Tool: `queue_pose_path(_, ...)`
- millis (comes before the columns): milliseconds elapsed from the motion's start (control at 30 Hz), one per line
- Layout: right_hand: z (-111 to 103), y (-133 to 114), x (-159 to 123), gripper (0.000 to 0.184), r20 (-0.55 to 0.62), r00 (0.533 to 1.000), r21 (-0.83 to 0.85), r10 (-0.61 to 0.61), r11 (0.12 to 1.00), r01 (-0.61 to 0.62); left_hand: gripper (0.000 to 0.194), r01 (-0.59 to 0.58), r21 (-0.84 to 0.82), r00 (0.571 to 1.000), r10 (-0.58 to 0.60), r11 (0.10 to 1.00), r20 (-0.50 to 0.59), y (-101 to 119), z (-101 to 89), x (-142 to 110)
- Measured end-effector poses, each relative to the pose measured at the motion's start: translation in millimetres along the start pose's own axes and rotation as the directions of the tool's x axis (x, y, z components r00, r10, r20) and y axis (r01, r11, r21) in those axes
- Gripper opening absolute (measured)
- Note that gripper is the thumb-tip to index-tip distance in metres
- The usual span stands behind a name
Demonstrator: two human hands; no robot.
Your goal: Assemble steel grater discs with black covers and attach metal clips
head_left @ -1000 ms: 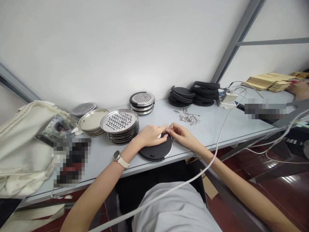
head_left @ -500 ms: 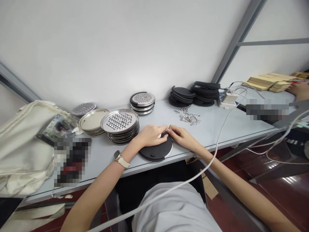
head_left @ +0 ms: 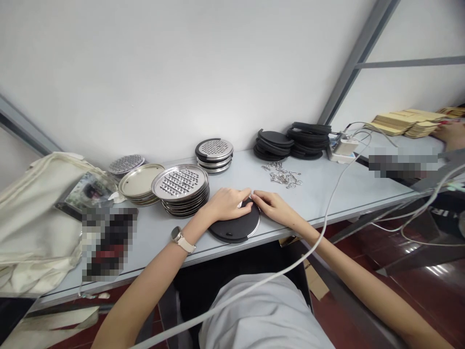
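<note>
The black disc point(head_left: 236, 229) lies flat near the front edge of the grey table point(head_left: 308, 194), with a strip of metal rim point(head_left: 259, 226) exposed on its right side. It is held down by the left hand point(head_left: 228, 203), whose fingers are curled closely over the disc's far part; a small white piece point(head_left: 240, 205) is glimpsed beside the thumb, its nature unclear. The fingertips of the right hand point(head_left: 273, 207) are brought narrowly together at the far right edge, almost meeting the left thumb; whether anything is pinched there cannot be told. For good work at this edge, the disc is best pressed firmly against the tabletop so that it cannot turn, with force applied by the right fingertips only and in small amounts. The fingers should be placed clear of the thin rim, which could well be sharp. The loose metal clips point(head_left: 281, 179) beyond the right hand, and the grater stack point(head_left: 181, 183) near the left forearm, are best left undisturbed by either wrist.
</note>
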State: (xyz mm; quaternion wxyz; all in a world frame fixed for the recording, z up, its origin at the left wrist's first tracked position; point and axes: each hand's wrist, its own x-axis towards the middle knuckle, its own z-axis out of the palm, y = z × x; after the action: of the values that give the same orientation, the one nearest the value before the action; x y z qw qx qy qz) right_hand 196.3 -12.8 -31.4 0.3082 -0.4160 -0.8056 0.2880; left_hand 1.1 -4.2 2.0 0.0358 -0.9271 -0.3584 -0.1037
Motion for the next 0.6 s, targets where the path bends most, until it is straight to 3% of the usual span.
queue_pose_path(400,1.7,1.3,-1.1,0.033,-0.098,0.995,0.013,0.015,1.0,-0.014,0.022,-0.005,-0.002,1.0,0.005,1.0,-0.002,0.4,-0.1,-0.2)
queue_pose_path(600,0.5,-0.5,-1.6,0.028,-0.073,0.997,0.056,0.012,0.998,-0.008,0.023,0.005,-0.002,1.0,-0.005,1.0,0.006,0.8,-1.2,-0.2)
